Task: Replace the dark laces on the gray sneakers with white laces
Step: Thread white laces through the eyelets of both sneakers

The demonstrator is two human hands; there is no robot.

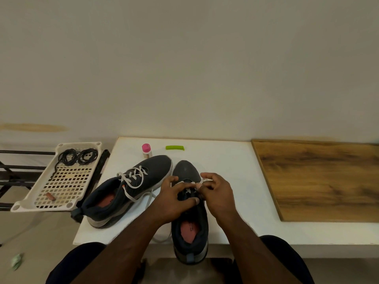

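Two gray sneakers stand on the white table (225, 160). The left sneaker (131, 187) lies angled, laced with a white lace (133, 177) whose ends trail loose. The right sneaker (189, 222) points away from me, its heel over the table's front edge. My left hand (174, 199) grips the right sneaker's upper by the eyelets. My right hand (217, 193) pinches a white lace (202, 181) above the eyelets. Another stretch of this lace (162, 238) hangs over the table edge. Two coiled dark laces (79, 156) lie in a cream basket tray (41, 206) at the left.
A small bottle with a pink cap (146, 150) and a green clip-like piece (175, 148) sit at the table's back. A wooden board (320, 179) covers the right side. The tray rests on a dark rack (12, 177) and holds a small brown item (50, 196).
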